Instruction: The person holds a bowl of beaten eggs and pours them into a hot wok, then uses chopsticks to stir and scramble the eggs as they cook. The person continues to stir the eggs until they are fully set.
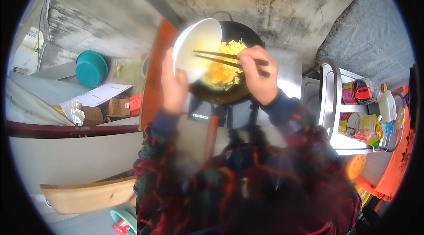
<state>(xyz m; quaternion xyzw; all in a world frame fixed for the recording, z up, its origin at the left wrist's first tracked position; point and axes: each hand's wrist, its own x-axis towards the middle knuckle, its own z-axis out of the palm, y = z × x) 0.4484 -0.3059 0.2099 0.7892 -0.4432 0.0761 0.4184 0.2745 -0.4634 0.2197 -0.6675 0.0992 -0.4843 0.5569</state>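
My left hand (pixel 174 82) grips a white bowl (pixel 198 43) by its outer side, tilted with its mouth toward a black wok (pixel 246 33). Traces of yellow egg show inside the bowl. In my right hand (pixel 260 72) is a pair of dark chopsticks (pixel 217 55), their tips within the bowl's mouth. Below them, yellow scrambled egg (pixel 232 48), partly liquid near the bowl, lies in the wok. The wok rests on a gas stove (pixel 198 112), its wooden handle (pixel 212 132) pointing toward my body. The bowl hides part of the wok's left side.
Right of the stove, a metal rack (pixel 356 151) holds plastic bottles (pixel 356 125). An orange-brown board (pixel 154 79) stands left of the wok. Farther left are a teal basin (pixel 91 69) and cardboard boxes (pixel 118 107). A stained wall (pixel 265 0) rises behind the wok. A wooden board (pixel 89 197) lies lower left.
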